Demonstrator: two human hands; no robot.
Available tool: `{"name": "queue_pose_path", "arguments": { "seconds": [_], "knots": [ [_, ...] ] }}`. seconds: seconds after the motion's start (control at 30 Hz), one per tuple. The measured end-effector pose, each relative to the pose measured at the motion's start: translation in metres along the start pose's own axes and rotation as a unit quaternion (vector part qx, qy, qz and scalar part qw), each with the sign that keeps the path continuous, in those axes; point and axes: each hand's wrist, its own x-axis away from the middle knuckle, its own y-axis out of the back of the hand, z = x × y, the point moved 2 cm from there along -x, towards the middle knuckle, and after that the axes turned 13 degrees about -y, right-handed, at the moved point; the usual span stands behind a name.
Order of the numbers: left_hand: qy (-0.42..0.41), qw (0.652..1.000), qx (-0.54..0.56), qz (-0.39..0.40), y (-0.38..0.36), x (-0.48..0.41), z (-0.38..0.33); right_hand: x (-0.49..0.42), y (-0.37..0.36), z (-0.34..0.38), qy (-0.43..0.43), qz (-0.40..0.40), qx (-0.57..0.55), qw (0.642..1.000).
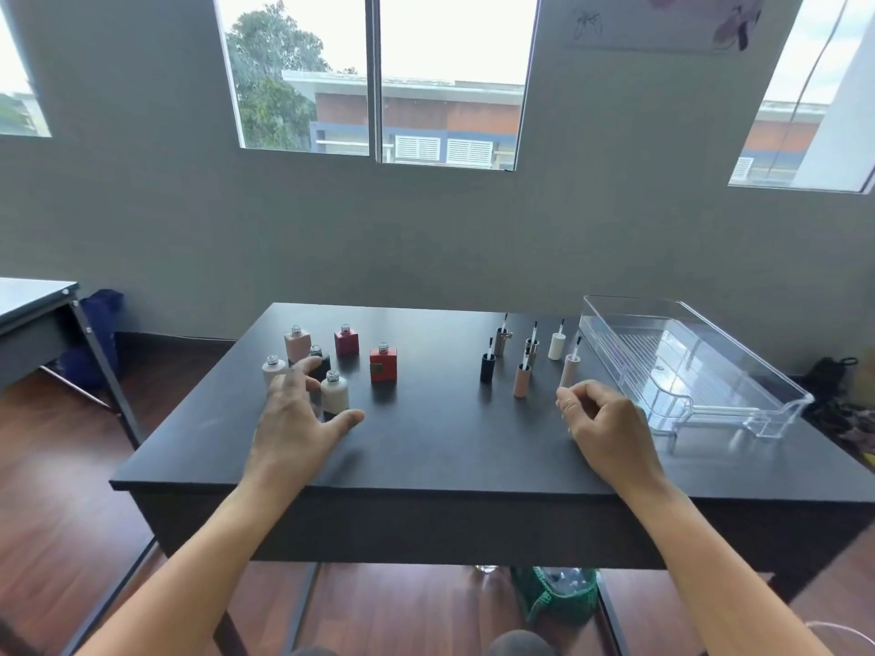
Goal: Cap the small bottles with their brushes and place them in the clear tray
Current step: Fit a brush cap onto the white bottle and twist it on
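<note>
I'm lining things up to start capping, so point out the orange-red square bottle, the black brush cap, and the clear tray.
orange-red square bottle (383,367): head view, front face of its body.
black brush cap (487,368): head view, middle of the upright cap.
clear tray (753,359): head view, right side wall.

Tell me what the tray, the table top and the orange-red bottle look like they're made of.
The clear tray looks like rigid transparent plastic, glossy: the table shows through it and its edges catch light. The table top seems a dark matte laminate or painted board; reflections are faint. The orange-red bottle looks like opaque coated glass or plastic with a silvery threaded neck; which one I cannot tell.
</note>
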Motion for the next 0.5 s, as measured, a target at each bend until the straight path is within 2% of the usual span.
{"name": "queue_pose_path", "arguments": {
  "seconds": [0.2, 0.5],
  "knots": [
    [0.049, 0.995, -0.066, 0.051, -0.011, -0.012, 0.004, -0.003, -0.004, 0.001, -0.003, 0.008, 0.017, 1.000],
    [0.030, 0.997, -0.013, 0.064, -0.012, -0.019, -0.009, -0.016, 0.013, 0.021, 0.010, 0.014, -0.008, 1.000]
  ]
}}
